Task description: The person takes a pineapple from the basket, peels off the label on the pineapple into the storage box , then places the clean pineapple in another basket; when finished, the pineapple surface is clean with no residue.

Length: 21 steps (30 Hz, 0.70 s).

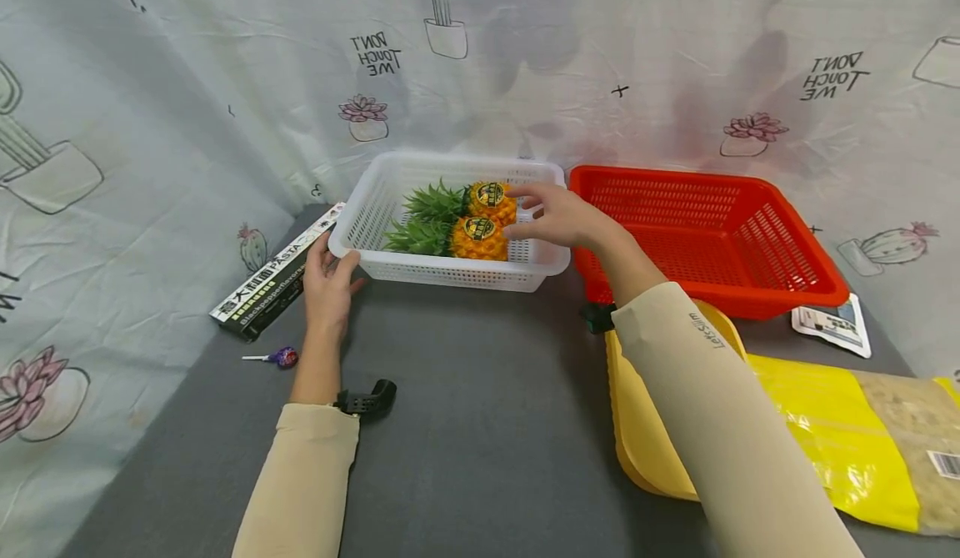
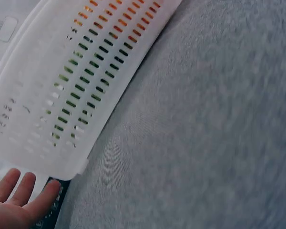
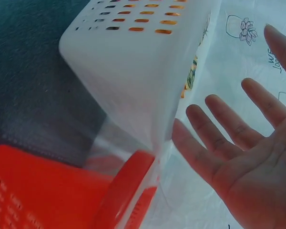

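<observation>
— Head view?
— Left hand (image 1: 327, 279) resting at the near left corner of the white basket (image 1: 375, 199), fingers relaxed and nearly straight, gripping nothing. Right hand (image 1: 558, 218) hovering over the basket's right rim, fingers spread and loose, holding nothing. Two pineapples (image 1: 480, 220) lying side by side inside the basket, leaves pointing left. Basket sitting on the grey table (image 1: 465, 424), red basket (image 1: 712, 233) just beside it on the right.
— Anything else lying about?
— Pasta box (image 1: 273, 279) just beside the left hand, lollipop (image 1: 277, 358) near the left forearm, yellow bowl (image 1: 637, 424) under the right sleeve, yellow bag (image 1: 862, 449) at the right edge.
— Left wrist view?
— Showing the white basket's slotted wall (image 2: 81, 81), orange and green glimmering through. Left hand (image 2: 14, 202) lying open at the corner, fingertips (image 2: 47, 193) close to the rim; contact hard to tell.
— Right wrist view?
— Right hand (image 3: 248, 167) spreading open, palm facing the white basket (image 3: 128, 81), apart from it. Red basket (image 3: 62, 191) sitting below, its rim touching the white one.
</observation>
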Each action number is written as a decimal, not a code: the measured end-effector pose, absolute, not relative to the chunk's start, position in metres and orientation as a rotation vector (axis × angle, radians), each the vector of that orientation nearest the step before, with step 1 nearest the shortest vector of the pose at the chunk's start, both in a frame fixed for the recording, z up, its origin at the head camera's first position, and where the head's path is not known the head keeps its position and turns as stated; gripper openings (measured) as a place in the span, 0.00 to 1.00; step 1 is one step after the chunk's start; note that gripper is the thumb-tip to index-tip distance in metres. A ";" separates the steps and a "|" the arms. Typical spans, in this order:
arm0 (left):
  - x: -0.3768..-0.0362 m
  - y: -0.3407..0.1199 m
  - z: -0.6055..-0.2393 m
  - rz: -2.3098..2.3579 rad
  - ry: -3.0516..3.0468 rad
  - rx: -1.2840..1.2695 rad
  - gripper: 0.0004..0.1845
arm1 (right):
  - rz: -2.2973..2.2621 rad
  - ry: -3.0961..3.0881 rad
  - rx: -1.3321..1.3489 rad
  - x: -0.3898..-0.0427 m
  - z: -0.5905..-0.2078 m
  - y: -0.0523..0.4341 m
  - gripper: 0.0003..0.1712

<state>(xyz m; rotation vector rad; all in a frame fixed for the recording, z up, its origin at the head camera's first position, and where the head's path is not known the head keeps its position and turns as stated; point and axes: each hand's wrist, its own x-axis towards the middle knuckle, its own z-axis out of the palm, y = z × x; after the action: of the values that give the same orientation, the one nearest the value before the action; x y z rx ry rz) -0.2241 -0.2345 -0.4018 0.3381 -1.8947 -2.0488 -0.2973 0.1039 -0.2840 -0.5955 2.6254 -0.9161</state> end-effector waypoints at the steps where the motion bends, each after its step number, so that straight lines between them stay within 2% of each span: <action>1: -0.225 -0.234 -0.402 -2.068 -1.868 0.329 0.34 | -0.905 2.618 -0.600 -0.299 -0.283 0.101 0.45; 6: -0.227 -0.232 -0.402 -2.112 -1.785 0.319 0.31 | -0.861 2.573 -0.643 -0.307 -0.287 0.087 0.46; 21: -0.227 -0.234 -0.403 -2.134 -1.759 0.325 0.32 | -0.794 2.521 -0.572 -0.318 -0.306 0.061 0.50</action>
<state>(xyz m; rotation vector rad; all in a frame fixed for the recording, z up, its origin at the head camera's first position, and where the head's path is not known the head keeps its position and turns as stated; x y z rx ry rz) -0.2273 -0.2338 -0.4029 0.3254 -1.7589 -2.1338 -0.3183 0.0613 -0.3058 -0.5716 2.5211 -0.7941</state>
